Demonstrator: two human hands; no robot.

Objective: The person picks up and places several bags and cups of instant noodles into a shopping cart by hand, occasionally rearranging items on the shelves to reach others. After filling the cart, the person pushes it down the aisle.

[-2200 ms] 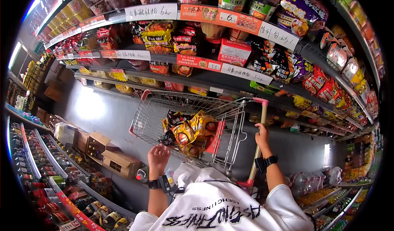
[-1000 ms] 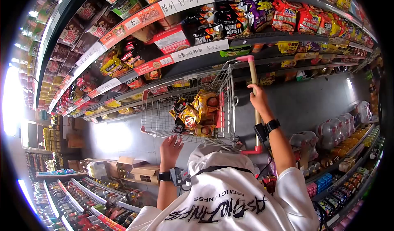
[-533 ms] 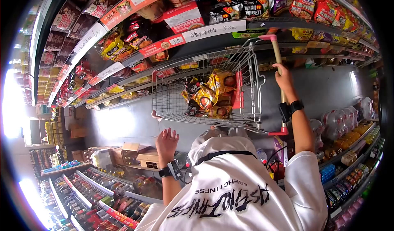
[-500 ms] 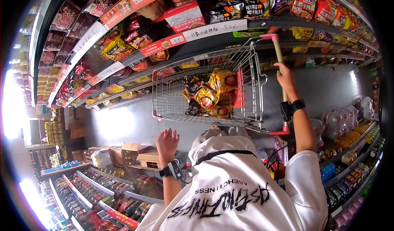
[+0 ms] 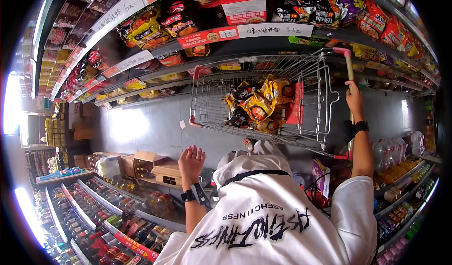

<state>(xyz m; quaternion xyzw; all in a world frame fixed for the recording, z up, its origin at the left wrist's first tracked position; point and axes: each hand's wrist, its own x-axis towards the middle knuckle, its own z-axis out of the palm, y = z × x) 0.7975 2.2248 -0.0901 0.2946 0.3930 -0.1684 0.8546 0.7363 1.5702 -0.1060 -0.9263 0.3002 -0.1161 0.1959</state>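
Observation:
My right hand (image 5: 355, 99) is closed around the upper part of the shopping cart's pale handle bar (image 5: 349, 72), which has pink ends. Ahead of my body stands the wire shopping cart (image 5: 212, 109), with several yellow and black instant noodle packets (image 5: 259, 106) heaped inside it. A red panel (image 5: 295, 104) is on the cart's handle side. My left hand (image 5: 191, 162) hangs in the air on the other side of me, fingers stretched out and nothing in it. Dark devices are strapped to both wrists.
Shelves of packaged noodles with a white price strip (image 5: 275, 30) run along the cart's far side. Behind my left hand are open cardboard boxes (image 5: 167, 173) and bottle shelves (image 5: 122, 201). Large bottles (image 5: 390, 151) stand at right. A scrap of paper (image 5: 182, 124) lies on the floor.
The cart, its packets and my right hand on the handle now sit further right in view. The shelves have shifted too. My left hand stays raised in nearly the same spot.

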